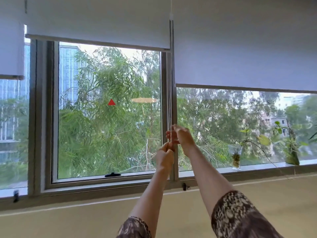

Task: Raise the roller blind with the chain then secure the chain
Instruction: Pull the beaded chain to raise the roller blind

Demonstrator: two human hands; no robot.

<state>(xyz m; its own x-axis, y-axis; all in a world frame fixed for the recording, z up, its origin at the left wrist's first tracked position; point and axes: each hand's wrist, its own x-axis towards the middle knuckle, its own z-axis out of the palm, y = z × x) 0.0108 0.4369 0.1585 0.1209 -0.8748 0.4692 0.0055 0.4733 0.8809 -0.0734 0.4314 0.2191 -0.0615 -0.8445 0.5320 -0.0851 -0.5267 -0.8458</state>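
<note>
A white roller blind (96, 23) covers the top of the middle window, and its bottom bar (97, 42) sits high above the sill. Its thin bead chain (171, 86) hangs along the window post to the right of that blind. My right hand (181, 134) is closed around the chain at about mid-window height. Just below it, my left hand (165, 154) also grips the chain. Both arms reach up and forward. The chain's lower end is hidden behind my hands.
A second blind (245, 48) on the right hangs lower, and a third (11, 48) on the left. Two potted plants in glass vases (236, 156) stand on the right sill (257, 168). A small black chain clip (184, 186) sits on the frame below my hands.
</note>
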